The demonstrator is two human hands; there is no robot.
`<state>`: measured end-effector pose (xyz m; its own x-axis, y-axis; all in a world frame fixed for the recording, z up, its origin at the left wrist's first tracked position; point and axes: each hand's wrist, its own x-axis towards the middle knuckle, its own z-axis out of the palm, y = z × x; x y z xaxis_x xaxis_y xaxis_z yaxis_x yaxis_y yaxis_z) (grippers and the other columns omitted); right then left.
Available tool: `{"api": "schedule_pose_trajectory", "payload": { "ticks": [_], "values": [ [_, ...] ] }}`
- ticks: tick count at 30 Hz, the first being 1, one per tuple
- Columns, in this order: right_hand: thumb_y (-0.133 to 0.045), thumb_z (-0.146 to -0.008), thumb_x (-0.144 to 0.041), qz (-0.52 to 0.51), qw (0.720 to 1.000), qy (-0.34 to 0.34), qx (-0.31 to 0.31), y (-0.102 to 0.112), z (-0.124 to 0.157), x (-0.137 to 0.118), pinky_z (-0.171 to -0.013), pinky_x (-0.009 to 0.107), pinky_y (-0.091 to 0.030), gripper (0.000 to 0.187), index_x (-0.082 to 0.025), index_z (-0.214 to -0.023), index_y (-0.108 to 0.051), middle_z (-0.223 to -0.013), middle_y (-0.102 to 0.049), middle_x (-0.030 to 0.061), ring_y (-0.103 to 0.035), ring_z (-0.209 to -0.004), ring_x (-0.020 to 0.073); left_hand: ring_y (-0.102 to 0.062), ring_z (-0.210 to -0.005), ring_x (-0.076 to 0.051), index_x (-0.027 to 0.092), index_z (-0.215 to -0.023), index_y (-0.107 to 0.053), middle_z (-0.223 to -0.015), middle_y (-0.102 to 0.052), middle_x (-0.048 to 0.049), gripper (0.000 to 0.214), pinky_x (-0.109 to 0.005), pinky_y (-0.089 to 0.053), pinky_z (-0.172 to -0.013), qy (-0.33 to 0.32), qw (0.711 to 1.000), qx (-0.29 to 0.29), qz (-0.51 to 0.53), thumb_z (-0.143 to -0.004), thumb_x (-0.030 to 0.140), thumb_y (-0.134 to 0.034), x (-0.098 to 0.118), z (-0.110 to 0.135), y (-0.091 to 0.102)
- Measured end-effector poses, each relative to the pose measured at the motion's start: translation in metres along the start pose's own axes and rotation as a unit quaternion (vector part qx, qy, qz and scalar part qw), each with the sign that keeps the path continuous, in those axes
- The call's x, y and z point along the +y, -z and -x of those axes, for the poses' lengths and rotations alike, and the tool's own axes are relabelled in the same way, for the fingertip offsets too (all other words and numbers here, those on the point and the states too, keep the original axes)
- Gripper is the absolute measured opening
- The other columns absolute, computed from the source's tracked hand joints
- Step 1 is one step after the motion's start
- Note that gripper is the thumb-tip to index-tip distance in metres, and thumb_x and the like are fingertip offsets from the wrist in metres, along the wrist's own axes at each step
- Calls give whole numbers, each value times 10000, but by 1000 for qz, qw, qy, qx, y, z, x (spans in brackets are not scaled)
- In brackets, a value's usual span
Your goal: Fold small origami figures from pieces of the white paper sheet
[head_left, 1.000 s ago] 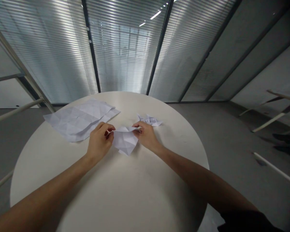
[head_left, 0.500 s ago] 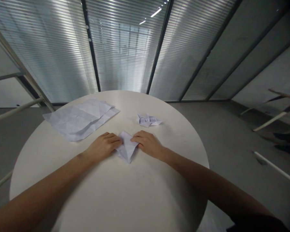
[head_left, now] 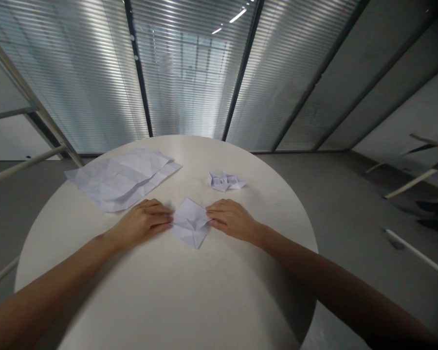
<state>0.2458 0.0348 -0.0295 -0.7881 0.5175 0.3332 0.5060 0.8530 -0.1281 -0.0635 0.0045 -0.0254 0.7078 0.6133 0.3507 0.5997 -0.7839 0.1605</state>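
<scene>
A small folded square of white paper (head_left: 190, 224) lies on the round white table (head_left: 190, 301), one corner pointing toward me and creases crossing its middle. At its left corner, my left hand (head_left: 145, 221) pinches the edge between thumb and fingers. My right hand (head_left: 230, 219) grips the opposite corner the same way, its fingers close together. Just beyond my right hand sits a folded paper figure (head_left: 226, 181) with raised points. Creased sheets of white paper (head_left: 120, 177) lie overlapping at the far left of the table.
Glass panels with blinds (head_left: 190, 82) stand behind the table. A pale metal frame (head_left: 44, 158) is close to the table's left side. At the right, chair legs (head_left: 410, 183) rest on the grey floor (head_left: 343, 204).
Both hands have moved outward, the left one further left. The folded paper between them now lies wider and flatter, showing a square outline.
</scene>
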Motion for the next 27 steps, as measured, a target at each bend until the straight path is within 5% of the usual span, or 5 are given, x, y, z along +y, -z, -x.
{"api": "schedule_pose_trajectory", "payload": {
  "ticks": [7,11,15,20,27],
  "values": [
    [-566,-879,-340,-30,981,-192,19,-2,-23,-14,-758,301,-398,283,-178,-648,-574,-778,-642,36,-554,-786,161,-563,-782,-166,173,-591,-580,-767,-618,-50,359,-308,-457,-751,138,988,37,50,-883,375,-523,5,-8,-6],
    [-618,-837,-340,30,978,-205,21,-5,-27,-18,-799,325,-371,216,-180,-702,-561,-832,-604,45,-514,-844,186,-549,-946,-228,176,-897,-624,-994,-627,-93,176,-373,-441,-824,144,989,20,-30,-863,317,-524,8,-13,-7],
    [-627,-834,-308,46,979,-199,6,-5,-30,-22,-840,342,-370,136,-176,-852,-599,-932,-615,60,-514,-927,206,-335,-1322,-268,275,-1332,-442,-1453,-386,-57,478,-470,-289,-1051,51,997,-29,-54,-868,161,-444,14,-21,-7],
    [-581,-873,-307,68,983,-171,1,-7,-30,-18,-860,357,-375,156,-188,-957,-636,-980,-620,78,-513,-968,219,-192,-1409,-231,267,-1458,-221,-1516,-259,-59,530,-485,-112,-1136,2,990,-137,-32,-955,372,-346,19,-26,-11],
    [-539,-903,-290,26,994,-107,-14,-5,-14,-4,-873,358,-396,205,-230,-1033,-685,-1042,-642,63,-532,-981,205,-144,-1415,-265,258,-1472,-162,-1533,-162,-96,637,-516,-109,-1125,37,988,-149,-29,-926,543,-329,17,-15,-10]
  ]
}}
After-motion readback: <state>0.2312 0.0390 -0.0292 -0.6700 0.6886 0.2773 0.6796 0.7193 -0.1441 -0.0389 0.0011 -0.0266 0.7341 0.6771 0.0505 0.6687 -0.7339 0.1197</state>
